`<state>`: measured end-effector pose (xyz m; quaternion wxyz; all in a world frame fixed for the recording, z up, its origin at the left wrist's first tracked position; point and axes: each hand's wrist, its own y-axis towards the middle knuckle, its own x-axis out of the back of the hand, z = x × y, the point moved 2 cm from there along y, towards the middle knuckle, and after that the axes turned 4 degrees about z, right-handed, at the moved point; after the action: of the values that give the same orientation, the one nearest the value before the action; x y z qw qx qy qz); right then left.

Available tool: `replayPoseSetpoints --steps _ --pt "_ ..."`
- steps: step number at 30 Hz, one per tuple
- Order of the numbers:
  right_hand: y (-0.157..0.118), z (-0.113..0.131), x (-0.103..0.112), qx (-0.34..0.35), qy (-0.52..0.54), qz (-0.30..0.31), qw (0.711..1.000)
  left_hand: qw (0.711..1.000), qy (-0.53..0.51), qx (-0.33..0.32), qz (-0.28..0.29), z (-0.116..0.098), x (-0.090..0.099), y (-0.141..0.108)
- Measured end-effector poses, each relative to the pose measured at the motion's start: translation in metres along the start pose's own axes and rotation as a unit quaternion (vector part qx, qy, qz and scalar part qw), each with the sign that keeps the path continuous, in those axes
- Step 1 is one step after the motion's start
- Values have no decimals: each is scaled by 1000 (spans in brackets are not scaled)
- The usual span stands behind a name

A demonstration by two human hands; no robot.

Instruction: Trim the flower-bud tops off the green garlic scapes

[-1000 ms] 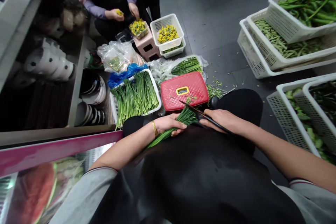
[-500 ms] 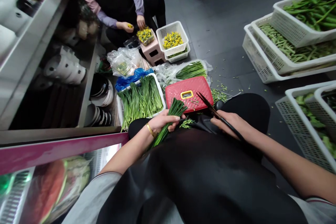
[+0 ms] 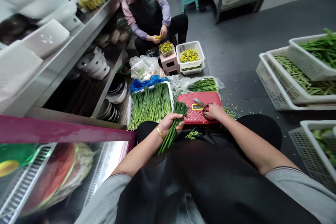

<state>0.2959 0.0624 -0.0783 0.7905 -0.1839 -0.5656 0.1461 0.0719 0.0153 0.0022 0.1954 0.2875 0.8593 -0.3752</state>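
Note:
A bundle of long green stems is gripped in my left hand, over my lap. My right hand is closed on the handles of a pair of scissors, on or just above the red plastic lid with its yellow-rimmed slot. The scissor blades point to the left. Just left of the lid, a white basket holds many more green stems in a thick layer. Small green clippings lie on my dark apron between my hands.
A person sits ahead, handling yellow flowers by a pink stool. White baskets of green vegetables line the right. A steel shelf with white dishes runs along the left. Stems lie on a plastic bag beyond the lid.
My right hand has moved forward and left with the scissors, from beside my knee to the red lid. My left hand still holds the bundle. The view has tilted up and left.

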Motion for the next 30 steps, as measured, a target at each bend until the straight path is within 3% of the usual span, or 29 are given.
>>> replayPoseSetpoints --steps 3,6,7,9,14,20,23,30 --pt "-25 24 33 88 28 -124 988 999 20 -22 -25 1 -3 1" --pt "-55 55 59 295 103 -267 912 998 45 -29 -43 2 -9 4" --pt "-62 63 62 349 115 -286 885 997 51 -29 -46 2 -10 4" --pt "-68 72 59 396 113 -281 867 997 56 -32 -51 2 -13 4" --pt "-63 70 38 421 118 -259 861 996 70 -31 -50 5 -15 1" --pt "-66 65 36 411 163 -254 860 996 67 -37 -49 8 -18 2" --pt "-72 65 35 388 144 -276 867 997 57 -29 -43 9 -17 3" --pt "-83 65 29 394 25 -373 840 999 25 -32 -18 10 -15 3"
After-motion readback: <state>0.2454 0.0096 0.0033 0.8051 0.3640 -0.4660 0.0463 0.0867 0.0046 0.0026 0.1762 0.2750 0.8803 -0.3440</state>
